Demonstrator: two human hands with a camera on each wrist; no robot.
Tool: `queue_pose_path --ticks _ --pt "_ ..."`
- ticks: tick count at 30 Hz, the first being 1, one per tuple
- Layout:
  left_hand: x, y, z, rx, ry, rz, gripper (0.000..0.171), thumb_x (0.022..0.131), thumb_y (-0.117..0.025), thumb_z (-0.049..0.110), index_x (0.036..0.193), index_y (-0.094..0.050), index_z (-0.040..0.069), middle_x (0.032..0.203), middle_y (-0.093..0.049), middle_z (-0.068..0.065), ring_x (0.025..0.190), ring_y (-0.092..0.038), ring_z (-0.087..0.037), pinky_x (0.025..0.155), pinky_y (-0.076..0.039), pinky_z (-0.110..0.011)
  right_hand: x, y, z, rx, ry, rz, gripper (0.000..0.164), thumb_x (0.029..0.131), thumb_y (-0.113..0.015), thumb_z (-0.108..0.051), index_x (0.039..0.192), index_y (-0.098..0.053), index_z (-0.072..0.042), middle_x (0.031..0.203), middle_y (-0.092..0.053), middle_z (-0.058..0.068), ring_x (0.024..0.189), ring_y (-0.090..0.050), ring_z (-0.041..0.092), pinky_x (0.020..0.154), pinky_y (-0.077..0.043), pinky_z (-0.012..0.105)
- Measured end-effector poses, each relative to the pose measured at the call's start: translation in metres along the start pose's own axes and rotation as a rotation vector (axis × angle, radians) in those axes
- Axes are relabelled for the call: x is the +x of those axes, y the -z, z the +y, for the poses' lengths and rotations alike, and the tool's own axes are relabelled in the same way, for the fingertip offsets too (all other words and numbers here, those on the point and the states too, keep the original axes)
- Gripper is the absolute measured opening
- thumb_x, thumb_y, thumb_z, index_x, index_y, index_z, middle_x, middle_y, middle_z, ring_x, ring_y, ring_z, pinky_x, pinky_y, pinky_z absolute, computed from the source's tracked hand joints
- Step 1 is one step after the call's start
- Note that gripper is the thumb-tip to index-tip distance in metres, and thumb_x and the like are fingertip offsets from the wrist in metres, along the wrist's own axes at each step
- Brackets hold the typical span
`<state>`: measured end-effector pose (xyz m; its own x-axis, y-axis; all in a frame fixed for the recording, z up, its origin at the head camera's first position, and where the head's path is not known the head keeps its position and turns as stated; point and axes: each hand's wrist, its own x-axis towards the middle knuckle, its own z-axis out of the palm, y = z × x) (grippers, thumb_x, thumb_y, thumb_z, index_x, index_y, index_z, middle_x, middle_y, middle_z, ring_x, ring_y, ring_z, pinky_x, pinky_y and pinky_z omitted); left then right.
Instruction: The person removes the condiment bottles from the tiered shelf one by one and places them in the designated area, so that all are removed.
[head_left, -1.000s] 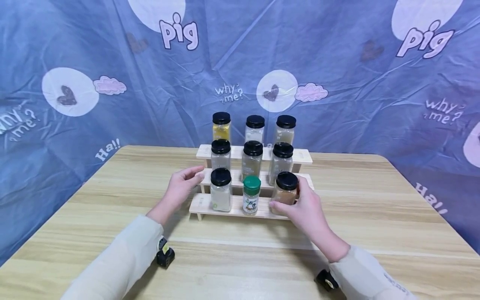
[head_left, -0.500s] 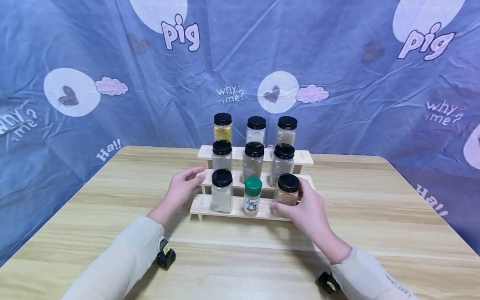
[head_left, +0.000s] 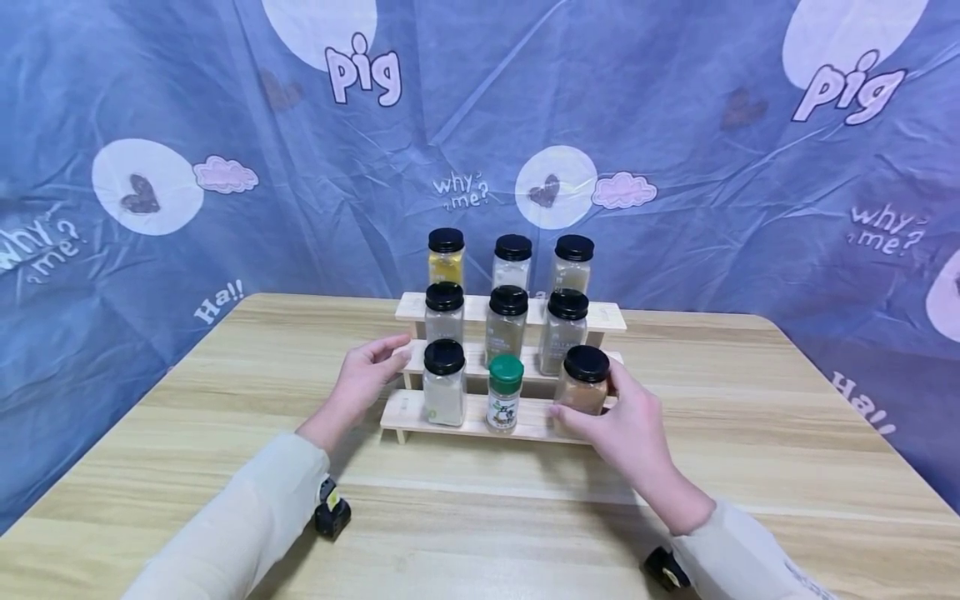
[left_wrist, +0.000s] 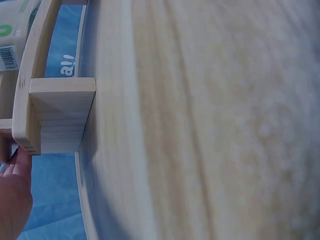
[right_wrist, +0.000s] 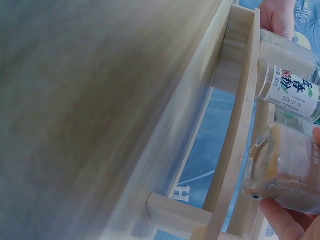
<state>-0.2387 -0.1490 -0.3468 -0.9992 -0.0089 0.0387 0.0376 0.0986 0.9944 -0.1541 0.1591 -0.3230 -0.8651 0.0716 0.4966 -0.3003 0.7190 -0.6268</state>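
From where I stand, the two hands are well apart and appear to serve separate functions. The right hand [head_left: 630,425] holds a clear, square-sided jar of brown powder with a black round lid [head_left: 581,396], thumb at its near left side and fingers at its right; this low grip presumably leaves the lid free and gives control of the base. The jar is at the right end of the front board of a pale wooden three-tier rack [head_left: 408,404], base tilted in the right wrist view (full contact with the board I cannot confirm). The left hand [head_left: 363,379] pinches the left end of the middle board, probably to brace the light frame against shifting. Beside the held jar stand a small clear jar with a green lid and printed label [head_left: 504,396] and a clear, black-lidded jar of whitish powder [head_left: 444,392], spaced, it seems, for finger access. The upper tiers each carry three black-lidded clear jars [head_left: 506,329], the stepped heights keeping every lid visible. Beneath is a wood-grain table [head_left: 480,517]; behind hangs a blue printed cloth [head_left: 675,83].
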Motion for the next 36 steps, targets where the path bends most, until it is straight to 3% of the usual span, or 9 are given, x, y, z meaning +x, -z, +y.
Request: queue_pose_path --ticks 8,19,26,30,36 --pt "0.000 0.002 -0.001 0.001 -0.001 0.003 0.040 0.089 -0.058 0.006 0.127 -0.051 -0.004 0.135 -0.048 -0.016 0.122 -0.047 -0.023 0.088 -0.050 -0.026 0.000 0.005 -0.005 0.020 0.060 0.062 0.053 0.060 -0.086 -0.019 0.104 -0.059 -0.009 0.086 -0.068 0.008 0.075 -0.062 0.019 0.055 -0.052 0.023" --pt "-0.002 0.000 0.000 0.016 -0.012 0.015 0.037 0.090 -0.057 0.005 0.126 -0.053 -0.004 0.133 -0.050 -0.017 0.120 -0.048 -0.022 0.084 -0.051 -0.021 -0.001 0.014 -0.009 0.017 0.135 0.147 0.054 0.056 -0.086 -0.016 0.102 -0.059 -0.007 0.081 -0.066 0.005 0.071 -0.057 0.013 0.051 -0.049 0.018" --pt "-0.003 0.000 0.002 0.074 -0.042 0.028 0.036 0.089 -0.058 0.007 0.124 -0.055 -0.003 0.130 -0.053 -0.019 0.114 -0.051 -0.018 0.083 -0.050 -0.017 0.004 0.025 -0.009 -0.002 0.214 0.217 0.057 0.054 -0.085 -0.014 0.104 -0.060 -0.003 0.080 -0.066 0.006 0.063 -0.055 0.007 0.048 -0.044 0.011" --pt "-0.003 0.000 0.001 0.096 -0.066 0.025 0.036 0.090 -0.058 0.007 0.124 -0.055 -0.004 0.129 -0.053 -0.019 0.116 -0.050 -0.020 0.083 -0.049 -0.016 0.009 0.032 -0.007 0.010 0.212 0.244 0.060 0.055 -0.084 -0.011 0.109 -0.059 -0.001 0.085 -0.066 0.010 0.068 -0.050 -0.003 0.049 -0.041 0.009" --pt "-0.003 0.000 0.000 0.120 -0.058 0.013 0.036 0.090 -0.058 0.009 0.124 -0.055 -0.002 0.132 -0.052 -0.016 0.123 -0.046 -0.020 0.087 -0.048 -0.017 0.018 0.047 -0.004 -0.004 0.131 0.289 0.060 0.058 -0.083 -0.010 0.112 -0.058 0.001 0.084 -0.066 0.015 0.071 -0.045 -0.013 0.053 -0.039 0.003"
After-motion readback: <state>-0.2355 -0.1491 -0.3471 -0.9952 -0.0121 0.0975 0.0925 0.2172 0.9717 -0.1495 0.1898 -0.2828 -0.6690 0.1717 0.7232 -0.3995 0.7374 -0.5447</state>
